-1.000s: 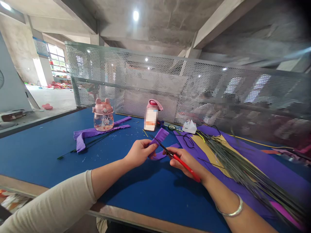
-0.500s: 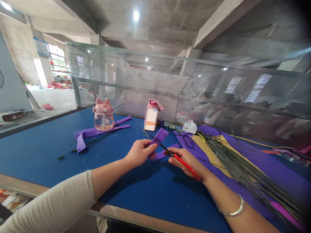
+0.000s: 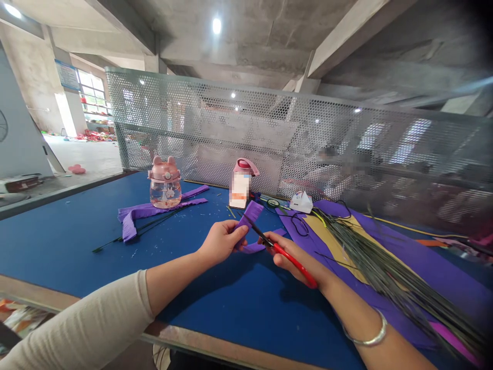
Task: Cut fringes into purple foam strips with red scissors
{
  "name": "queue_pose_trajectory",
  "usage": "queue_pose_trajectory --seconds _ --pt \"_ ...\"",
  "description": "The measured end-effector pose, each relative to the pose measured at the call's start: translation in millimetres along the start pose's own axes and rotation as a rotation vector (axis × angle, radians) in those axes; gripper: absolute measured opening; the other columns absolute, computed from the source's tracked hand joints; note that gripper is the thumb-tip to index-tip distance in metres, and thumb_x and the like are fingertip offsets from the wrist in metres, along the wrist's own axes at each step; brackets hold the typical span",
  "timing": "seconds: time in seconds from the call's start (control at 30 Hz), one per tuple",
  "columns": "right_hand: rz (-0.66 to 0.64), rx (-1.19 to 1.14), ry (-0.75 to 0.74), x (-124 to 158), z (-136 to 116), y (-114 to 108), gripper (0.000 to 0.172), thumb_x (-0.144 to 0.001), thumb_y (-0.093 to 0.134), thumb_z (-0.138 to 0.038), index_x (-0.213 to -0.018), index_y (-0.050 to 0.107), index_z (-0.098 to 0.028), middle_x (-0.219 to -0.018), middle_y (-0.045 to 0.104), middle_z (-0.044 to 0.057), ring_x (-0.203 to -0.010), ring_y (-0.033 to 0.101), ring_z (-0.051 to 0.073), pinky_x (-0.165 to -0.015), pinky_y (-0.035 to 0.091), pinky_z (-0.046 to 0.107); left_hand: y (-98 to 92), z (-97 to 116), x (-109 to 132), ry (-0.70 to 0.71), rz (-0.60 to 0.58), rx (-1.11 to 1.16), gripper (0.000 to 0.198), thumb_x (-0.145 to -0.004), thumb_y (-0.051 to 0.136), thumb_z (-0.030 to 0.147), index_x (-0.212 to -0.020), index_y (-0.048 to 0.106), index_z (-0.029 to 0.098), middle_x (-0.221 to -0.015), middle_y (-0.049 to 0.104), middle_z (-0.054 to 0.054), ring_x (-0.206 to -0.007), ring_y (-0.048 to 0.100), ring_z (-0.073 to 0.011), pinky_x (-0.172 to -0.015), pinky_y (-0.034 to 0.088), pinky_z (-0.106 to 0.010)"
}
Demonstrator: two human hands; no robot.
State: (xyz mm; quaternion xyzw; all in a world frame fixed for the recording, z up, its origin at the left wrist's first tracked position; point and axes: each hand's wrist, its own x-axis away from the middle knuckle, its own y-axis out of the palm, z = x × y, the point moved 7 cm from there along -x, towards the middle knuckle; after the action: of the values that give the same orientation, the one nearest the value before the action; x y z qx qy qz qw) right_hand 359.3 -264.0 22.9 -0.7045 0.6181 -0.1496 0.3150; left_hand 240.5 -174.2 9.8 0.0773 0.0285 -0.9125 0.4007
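Observation:
Between the thumb and fingers of my left hand (image 3: pixel 223 240) is a strip of purple crepe paper (image 3: pixel 253 210), its upper end standing up past the thumb. A lower length of the strip curves to the right beneath the hands. My right hand (image 3: pixel 292 254) is closed around red-handled scissors (image 3: pixel 291 262). Their dark blades reach left across the strip, close to my left fingertips. Whether the blades are apart is hard to make out.
At left a pink-lidded water bottle (image 3: pixel 165 187) stands by purple strips (image 3: pixel 129 223) and dark stems. A phone (image 3: pixel 239 191) leans on a pink bottle. To the right lie purple paper (image 3: pixel 435 246), many green stems (image 3: pixel 377 257) and a tissue pack (image 3: pixel 301 202). A perforated metal screen (image 3: pixel 246 128) rises behind.
The upper end of the purple strip has shifted slightly left and stands a little higher. The scissor handles have moved slightly left, and my right fingers have changed position on them.

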Motion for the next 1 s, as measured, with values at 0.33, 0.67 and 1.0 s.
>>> queue_pose_trajectory --seconds 0.33,0.67,1.0 --pt "-0.059 -0.025 0.005 -0.6 7.8 4.8 0.075 -0.068 0.046 -0.076 -0.117 0.049 -0.019 -0.083 0.05 0.004 -0.071 0.045 0.017 -0.061 0.04 0.025 0.6 -1.3 -1.2 0.007 -0.002 -0.006 0.035 -0.073 0.058 0.049 -0.071 0.056 0.014 -0.058 0.058 0.0 -0.047 0.05 -0.0076 -0.044 0.038 -0.019" --pt "-0.066 -0.031 -0.027 0.8 3.6 1.8 0.076 -0.067 0.047 -0.076 -0.116 0.052 -0.018 -0.08 0.05 0.003 -0.068 0.044 0.016 -0.059 0.039 0.025 3.4 4.9 1.5 0.061 -0.048 -0.07 0.037 -0.073 0.057 0.05 -0.065 0.054 0.015 -0.053 0.054 0.002 -0.043 0.046 -0.0068 -0.041 0.035 -0.019" --pt "-0.011 0.044 -0.008 -1.3 -3.6 1.9 0.066 -0.074 0.044 -0.073 -0.105 0.056 -0.016 -0.076 0.051 0.004 -0.067 0.045 0.016 -0.056 0.036 0.024 3.8 5.2 2.0 0.04 -0.047 -0.059 0.035 -0.073 0.058 0.049 -0.067 0.056 0.014 -0.053 0.055 0.002 -0.044 0.047 -0.0071 -0.041 0.035 -0.019"
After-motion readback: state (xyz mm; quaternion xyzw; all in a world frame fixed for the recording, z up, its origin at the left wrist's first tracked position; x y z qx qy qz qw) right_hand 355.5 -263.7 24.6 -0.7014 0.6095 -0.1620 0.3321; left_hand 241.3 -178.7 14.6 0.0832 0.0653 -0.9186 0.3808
